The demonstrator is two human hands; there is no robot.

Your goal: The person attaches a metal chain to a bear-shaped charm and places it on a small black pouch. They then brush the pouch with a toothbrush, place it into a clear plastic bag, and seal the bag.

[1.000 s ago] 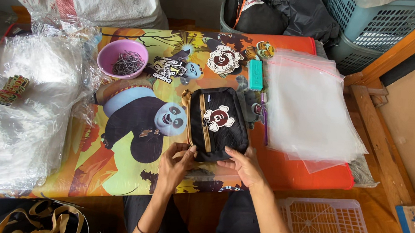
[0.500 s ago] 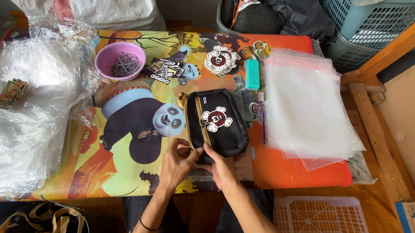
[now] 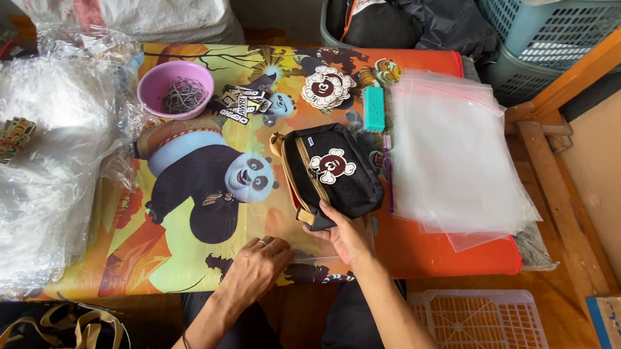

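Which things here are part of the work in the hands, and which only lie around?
In use: black pouch, held by right hand; clear bag under left hand.
Lying about: pink bowl, teal block, stack of clear bags, white basket.

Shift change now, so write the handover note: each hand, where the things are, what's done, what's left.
Right hand: grips the near end of the black pouch, which lies on the cartoon-printed table.
Left hand: flat on a clear bag at the table's near edge.
Stack of clear bags lies right of the pouch; pink bowl at the far left.
Done: pouch has its skull patch on.
Left: pouch is not yet in a bag.
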